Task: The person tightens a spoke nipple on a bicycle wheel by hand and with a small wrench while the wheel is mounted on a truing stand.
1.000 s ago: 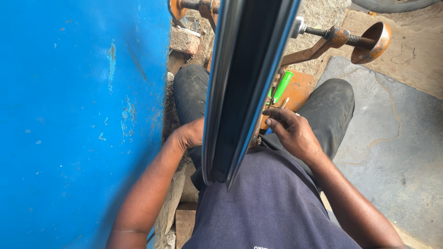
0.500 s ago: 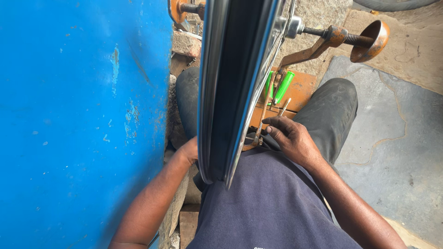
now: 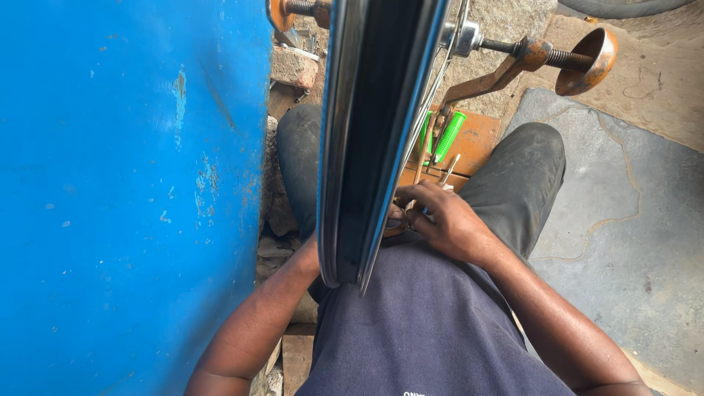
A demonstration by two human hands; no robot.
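Nearest to us, at six o'clock, is our own dark blue shirt [image 3: 433, 323], with both forearms reaching up from it. Our right hand [image 3: 444, 220] sits just right of centre, fingers curled tight against the spokes [image 3: 433, 110] at the near edge of the wheel rim [image 3: 374, 132]; it seems to pinch something small there, though we cannot tell what. Our left hand [image 3: 312, 253] goes in behind the rim at about seven o'clock, and its fingers are hidden, so we cannot say how open it is. The rim stands on edge, running from the centre up to twelve o'clock, between our dark-trousered knees. Just past the right hand, at one o'clock, two green-handled tools [image 3: 446, 136] lie on an orange tray [image 3: 477, 139]. Farther on, the rusty orange stand [image 3: 528, 62] carries the threaded axle [image 3: 469, 37] toward two o'clock. A blue wall [image 3: 125, 198] fills everything from seven to eleven o'clock.
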